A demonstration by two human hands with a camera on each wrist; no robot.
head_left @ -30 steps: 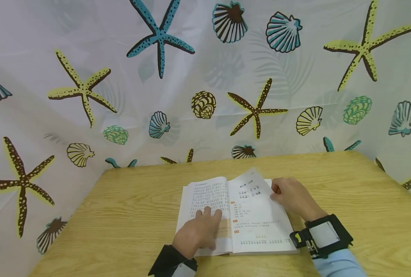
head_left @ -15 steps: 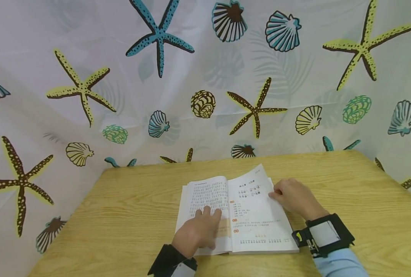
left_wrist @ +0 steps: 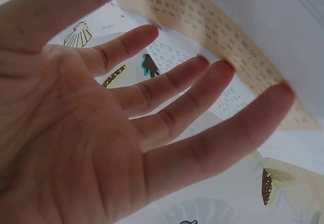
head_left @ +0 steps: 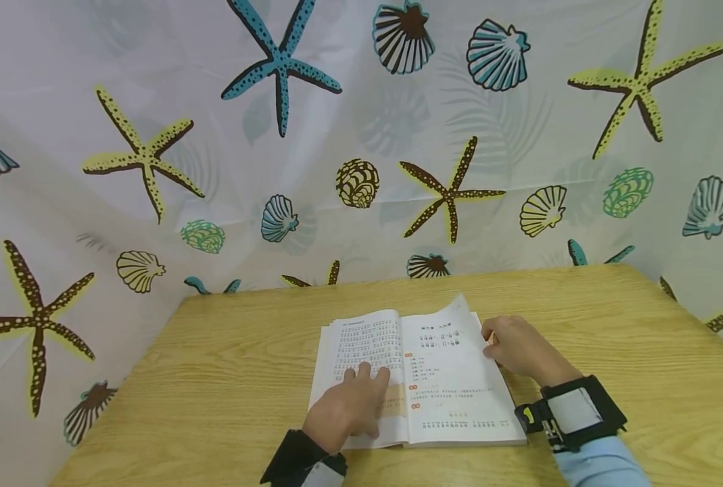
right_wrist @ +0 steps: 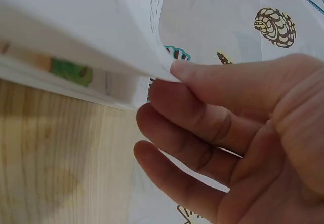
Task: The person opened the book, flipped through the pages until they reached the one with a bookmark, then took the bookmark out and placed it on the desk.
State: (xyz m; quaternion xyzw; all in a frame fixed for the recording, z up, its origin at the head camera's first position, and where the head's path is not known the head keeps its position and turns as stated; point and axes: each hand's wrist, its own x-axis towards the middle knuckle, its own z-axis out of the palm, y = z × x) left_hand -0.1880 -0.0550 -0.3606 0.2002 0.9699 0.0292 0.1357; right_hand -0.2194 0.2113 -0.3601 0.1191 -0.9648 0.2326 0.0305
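Observation:
An open book [head_left: 373, 331] with printed text lies on the wooden table. My left hand [head_left: 352, 406] rests on its left page, and in the left wrist view the left fingers [left_wrist: 223, 145] are spread and nearly straight at the paper. At the outer edge of the right-hand page [head_left: 452, 379], my right hand [head_left: 522, 348] pinches the paper between thumb and index finger. The right wrist view shows that pinched page [right_wrist: 116, 36] raised above the pages below, with a green printed patch [right_wrist: 71, 72] in the gap. Its top corner curls upward.
The wooden table [head_left: 227, 365] extends around the book. A white cloth [head_left: 337, 122] printed with starfish and shells hangs behind and along both sides. Both wrists carry black straps with devices [head_left: 571, 412].
The raised page's top corner has shifted right and now curls more. My right hand has moved slightly right, still at the page edge. The left hand has stayed in place.

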